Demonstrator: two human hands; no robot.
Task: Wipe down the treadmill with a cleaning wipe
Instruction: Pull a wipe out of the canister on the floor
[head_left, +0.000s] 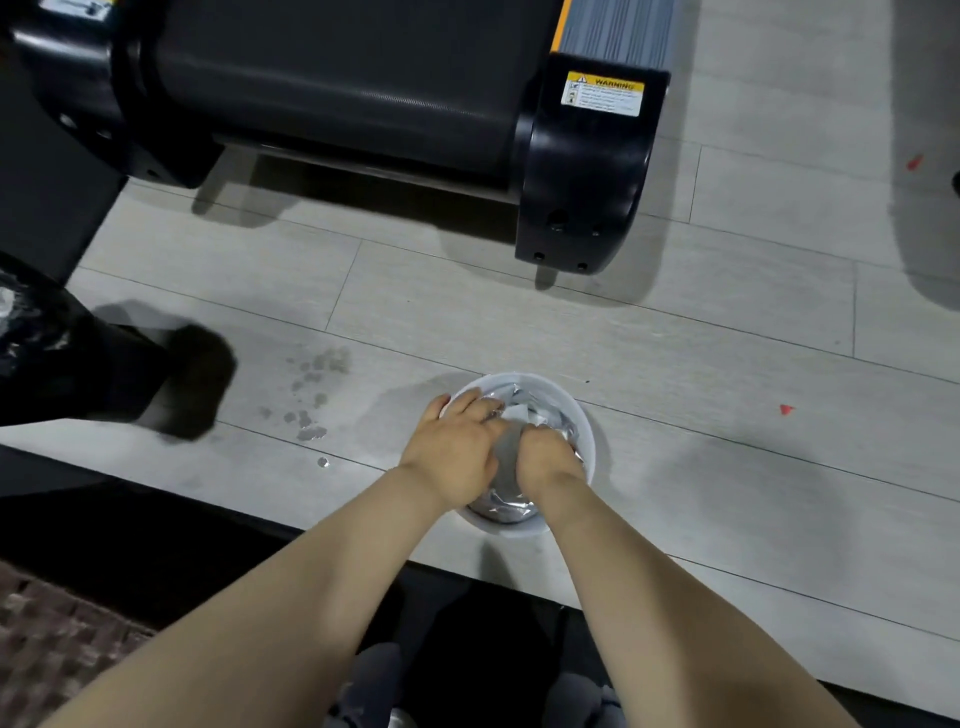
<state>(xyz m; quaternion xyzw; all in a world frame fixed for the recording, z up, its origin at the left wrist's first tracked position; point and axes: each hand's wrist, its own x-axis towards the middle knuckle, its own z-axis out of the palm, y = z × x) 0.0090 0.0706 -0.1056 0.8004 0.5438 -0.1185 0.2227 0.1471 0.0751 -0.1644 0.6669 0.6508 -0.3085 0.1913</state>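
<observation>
While both hands work inside white tub (582, 415) on floor, left hand (457, 447) spread over foil liner (506, 501), right hand (545, 457) pinching grey wipe (506, 441); treadmill (332, 88) well apart. Risk: tipping tub, more drips.

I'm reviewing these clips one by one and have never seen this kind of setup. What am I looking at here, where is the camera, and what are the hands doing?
There is no robot here. A person wears a camera on the head, so the single picture looks down along both bare arms. Both hands reach into a white tub standing on the pale floor. The left hand rests on the silvery liner inside it; the right hand is curled into the liner, seemingly pulling at a wipe, though the wipe itself is hard to make out. Beyond the tub sits the rear end of the treadmill, with a warning label. Wet spots mark the floor to the left.
</observation>
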